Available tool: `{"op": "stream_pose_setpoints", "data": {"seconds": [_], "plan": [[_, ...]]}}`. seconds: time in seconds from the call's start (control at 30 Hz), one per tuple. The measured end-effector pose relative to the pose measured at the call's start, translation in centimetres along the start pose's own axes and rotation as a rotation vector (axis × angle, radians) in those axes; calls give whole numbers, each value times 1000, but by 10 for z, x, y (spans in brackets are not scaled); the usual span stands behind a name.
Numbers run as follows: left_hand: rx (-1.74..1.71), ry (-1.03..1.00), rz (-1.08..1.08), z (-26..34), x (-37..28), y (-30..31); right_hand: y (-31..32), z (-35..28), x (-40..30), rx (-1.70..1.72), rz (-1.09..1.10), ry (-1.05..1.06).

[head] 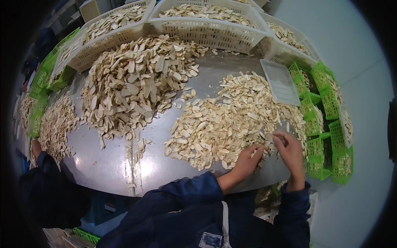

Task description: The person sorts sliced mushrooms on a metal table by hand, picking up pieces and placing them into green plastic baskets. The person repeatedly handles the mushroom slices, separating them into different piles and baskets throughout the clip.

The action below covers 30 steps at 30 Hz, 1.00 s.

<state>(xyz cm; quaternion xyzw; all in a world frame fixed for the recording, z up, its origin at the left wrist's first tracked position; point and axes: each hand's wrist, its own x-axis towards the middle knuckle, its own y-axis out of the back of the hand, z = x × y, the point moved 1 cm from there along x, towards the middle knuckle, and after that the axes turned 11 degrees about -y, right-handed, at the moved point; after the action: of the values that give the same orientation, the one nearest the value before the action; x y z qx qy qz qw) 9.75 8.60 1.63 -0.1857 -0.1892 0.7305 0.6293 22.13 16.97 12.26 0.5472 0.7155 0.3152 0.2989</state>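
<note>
On a metal table (102, 167) lies a wide spread of pale dried slices (217, 124), with a taller heap of larger slices (136, 83) behind it to the left. My left hand (249, 159) rests at the near right edge of the spread, fingers bent and close together over some slices; whether it grips one is hidden. Just right of it, my right hand (288, 148) is raised slightly, a thin pale slice (268, 137) pinched between thumb and forefinger. The two hands are apart, their fingertips pointing toward each other.
White perforated crates (204, 32) of slices line the far edge. A translucent plastic tray (280, 82) lies by the spread's right side. Green baskets (314, 148) holding slices stand at the right, more at the left. At far left, a co-worker's hand (36, 148) is near another heap (59, 124).
</note>
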Motion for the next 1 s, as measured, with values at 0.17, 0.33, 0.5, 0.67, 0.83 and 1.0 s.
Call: {"op": "stream_pose_setpoints", "data": {"seconds": [0.17,0.33,0.5,0.67,0.83,1.0], "plan": [[-29,10,-76,-2,0,-2,14,-40,101,-33,-197,93],[20,83,-285,-10,1,4,-5,-119,135,1063,9,347],[112,262,-436,-11,-3,4,-45,-44,75,358,45,312],[-187,428,-330,-6,-6,-3,-28,87,13,50,285,80],[-353,358,-110,-8,2,0,15,137,11,106,449,-41],[-317,373,-111,-1,2,-3,25,151,89,-153,571,176]]}}
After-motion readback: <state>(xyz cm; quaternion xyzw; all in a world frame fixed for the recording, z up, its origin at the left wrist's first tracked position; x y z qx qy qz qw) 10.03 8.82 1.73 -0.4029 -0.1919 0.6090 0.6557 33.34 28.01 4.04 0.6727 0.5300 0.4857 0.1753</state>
